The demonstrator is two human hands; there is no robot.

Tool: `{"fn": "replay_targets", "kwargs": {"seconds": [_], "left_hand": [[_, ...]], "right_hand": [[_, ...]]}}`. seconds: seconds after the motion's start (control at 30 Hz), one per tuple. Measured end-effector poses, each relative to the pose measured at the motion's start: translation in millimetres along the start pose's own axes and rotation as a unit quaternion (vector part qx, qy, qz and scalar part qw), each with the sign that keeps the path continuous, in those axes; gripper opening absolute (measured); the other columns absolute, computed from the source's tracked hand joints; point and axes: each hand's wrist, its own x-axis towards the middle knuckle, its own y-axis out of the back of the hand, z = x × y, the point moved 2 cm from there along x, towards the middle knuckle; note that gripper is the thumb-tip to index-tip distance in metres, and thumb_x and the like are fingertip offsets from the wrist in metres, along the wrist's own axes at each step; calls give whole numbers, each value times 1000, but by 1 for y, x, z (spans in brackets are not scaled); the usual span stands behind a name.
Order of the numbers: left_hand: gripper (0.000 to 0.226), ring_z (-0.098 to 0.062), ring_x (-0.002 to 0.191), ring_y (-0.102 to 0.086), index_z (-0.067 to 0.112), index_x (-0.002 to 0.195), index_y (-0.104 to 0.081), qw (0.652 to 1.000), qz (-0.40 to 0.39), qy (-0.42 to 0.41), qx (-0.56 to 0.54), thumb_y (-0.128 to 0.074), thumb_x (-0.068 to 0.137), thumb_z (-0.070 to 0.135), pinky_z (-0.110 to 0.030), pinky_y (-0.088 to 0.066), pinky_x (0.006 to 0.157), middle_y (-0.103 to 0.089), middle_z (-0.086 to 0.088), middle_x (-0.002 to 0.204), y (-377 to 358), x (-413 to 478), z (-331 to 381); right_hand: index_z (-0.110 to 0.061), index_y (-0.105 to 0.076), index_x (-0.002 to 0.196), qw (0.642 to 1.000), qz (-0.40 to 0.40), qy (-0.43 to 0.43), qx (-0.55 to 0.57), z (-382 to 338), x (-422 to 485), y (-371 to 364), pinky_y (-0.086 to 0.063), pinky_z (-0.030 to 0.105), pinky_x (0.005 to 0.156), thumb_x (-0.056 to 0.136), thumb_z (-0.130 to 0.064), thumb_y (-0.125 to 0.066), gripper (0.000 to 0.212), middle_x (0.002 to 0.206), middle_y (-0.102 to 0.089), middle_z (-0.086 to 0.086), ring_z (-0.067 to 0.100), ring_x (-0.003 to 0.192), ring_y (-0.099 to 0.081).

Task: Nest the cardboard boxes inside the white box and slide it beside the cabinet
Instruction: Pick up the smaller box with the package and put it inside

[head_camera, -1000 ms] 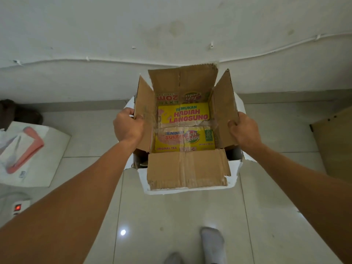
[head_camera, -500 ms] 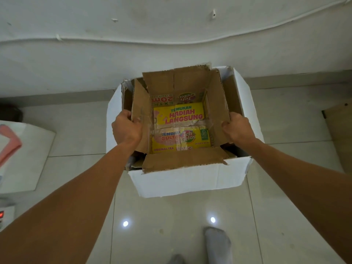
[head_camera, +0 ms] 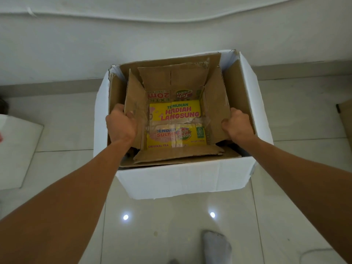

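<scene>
A large white box [head_camera: 182, 180] stands on the tiled floor against the wall, open at the top. Inside it sits a brown cardboard box [head_camera: 215, 103] with its flaps up and yellow printed labels on its bottom. Another brown cardboard layer lines the white box around it. My left hand [head_camera: 121, 124] grips the left flap of the inner cardboard box. My right hand [head_camera: 237, 124] grips its right flap. Both hands are down inside the white box's rim.
The white wall [head_camera: 171, 40] with a cable runs right behind the box. A flat white object [head_camera: 17, 149] lies on the floor at the left. A brown wooden panel edge [head_camera: 345, 119] shows at the far right. My socked foot [head_camera: 217, 246] is below the box.
The cardboard box has gone down from above the white box into it, with both hands still on its side flaps. The view has moved closer and lower.
</scene>
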Motion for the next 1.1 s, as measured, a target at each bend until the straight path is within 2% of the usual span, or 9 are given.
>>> {"fn": "replay_targets", "kwargs": {"seconds": [0.13,0.23,0.37,0.47,0.6,0.8,0.93,1.03,1.1], "left_hand": [[20,-31,94,-63,3,104,-61,1000,-11,9,-13,-52,92,17,-29,-45,79,-67,-18,104,-14,-7,-12],[20,-30,94,-63,4,107,-59,1000,-23,8,-16,-51,93,17,-28,-44,79,-67,-17,105,-24,-6,-23],[37,-34,111,-56,6,127,-44,997,-72,-28,1,-52,92,14,-42,-47,95,-57,-18,123,-31,-9,-23],[61,-34,127,-41,10,141,-28,992,-36,-112,44,-56,87,16,-45,-37,103,-41,-18,140,-18,-14,-13],[57,-36,121,-41,8,129,-42,970,40,-173,167,-59,75,20,-48,-33,94,-44,-19,135,14,-17,-1],[69,-36,133,-32,8,134,-35,987,35,-39,150,-62,74,26,-52,-27,103,-36,-20,144,48,-24,-11],[91,-38,138,-23,9,142,-20,984,-37,130,112,-68,71,39,-59,-28,106,-22,-21,151,51,-36,-29],[90,-38,119,-45,7,139,-23,969,-88,228,42,-71,68,35,-48,-46,89,-39,-20,137,46,-45,-41],[70,-31,92,-54,3,126,-38,960,-107,257,23,-71,69,27,-36,-47,67,-52,-16,113,40,-50,-45]], "right_hand": [[2,-57,114,1000,-6,3,0,5,0,-16,-50,41,88,92,-8,-46,27,115,-63,24,40,104,-60],[2,-57,114,1000,-9,7,-1,8,5,-26,-48,37,86,93,-10,-47,26,115,-63,24,40,105,-60],[0,-47,125,998,-42,-47,0,10,10,-32,-47,37,88,89,-18,-58,42,126,-56,23,39,113,-55],[-2,-42,124,999,-22,-32,12,5,1,-22,-50,41,85,87,-20,-60,45,123,-56,24,40,108,-57],[-7,-42,121,992,50,70,-88,-6,-18,3,-47,36,70,84,-19,-61,43,110,-60,19,37,93,-60],[-3,-49,112,949,164,129,-235,-3,-38,37,-40,41,71,80,-11,-57,33,108,-51,22,37,95,-50],[-7,-41,125,961,162,41,-218,14,-46,48,-41,47,82,75,-20,-65,57,118,-48,21,37,105,-49],[-10,-29,134,984,83,-65,-147,29,-46,45,-43,51,90,75,-32,-68,75,127,-45,19,38,114,-48],[-8,-28,133,990,19,-110,-80,38,-45,41,-47,47,87,76,-33,-68,74,123,-49,19,37,109,-52]]}}
